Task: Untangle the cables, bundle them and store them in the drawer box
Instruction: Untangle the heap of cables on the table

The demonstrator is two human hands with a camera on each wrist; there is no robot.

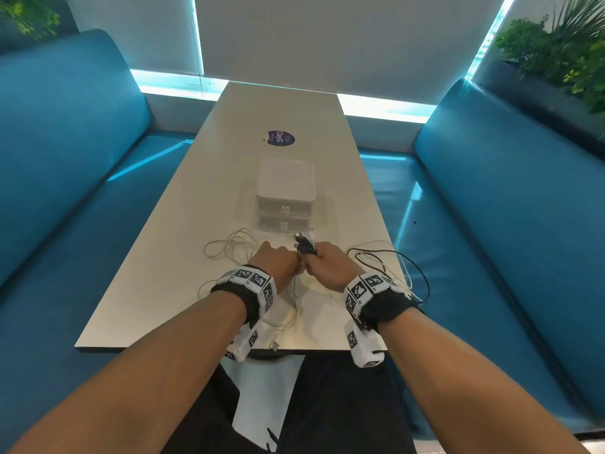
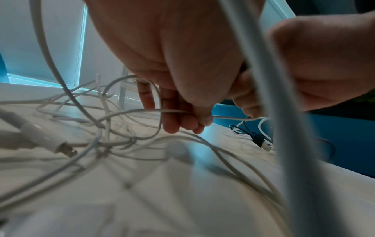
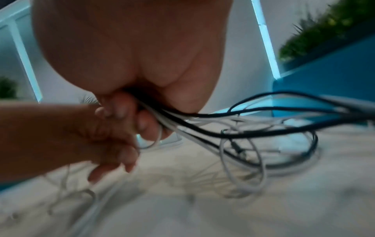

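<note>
My right hand (image 1: 322, 260) grips a bunch of black and white cables (image 1: 306, 244), their plug ends sticking up above the fist; in the right wrist view the cable bunch (image 3: 182, 123) trails out of the fist to the right. My left hand (image 1: 278, 262) is beside it, knuckle to knuckle, and pinches a thin white cable (image 2: 178, 111) between thumb and fingers. Loose white cable loops (image 1: 229, 247) lie on the table to the left. Black cable loops (image 1: 409, 267) lie to the right. The clear drawer box (image 1: 285, 194) stands just behind the hands, both drawers closed.
A long pale table (image 1: 183, 204) runs away from me, with a dark round sticker (image 1: 280, 138) beyond the box. Blue bench seats (image 1: 510, 198) flank both sides. A white USB plug (image 1: 274, 346) lies near the table's front edge. Plants (image 1: 563, 50) stand at the back right.
</note>
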